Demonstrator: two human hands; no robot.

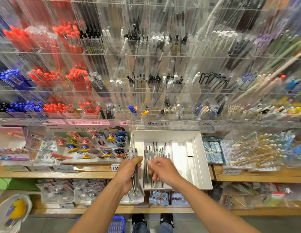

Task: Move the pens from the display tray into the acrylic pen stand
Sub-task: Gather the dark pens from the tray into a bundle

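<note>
Pens (154,158) lay in the white display tray (203,165); the right hand (163,170) curled over them to gather more, while the left hand (129,174) gripped a collected bundle (135,172), probably for the stand.

The pens (153,158) have glossy, silver, metal-looking barrels. The display tray (199,158) is matt white card or paperboard with smooth walls. The pen stand (163,91) is clear, glossy acrylic. The shelf (53,174) is pale, matt wood. The basket (117,223) is blue plastic mesh.
</note>
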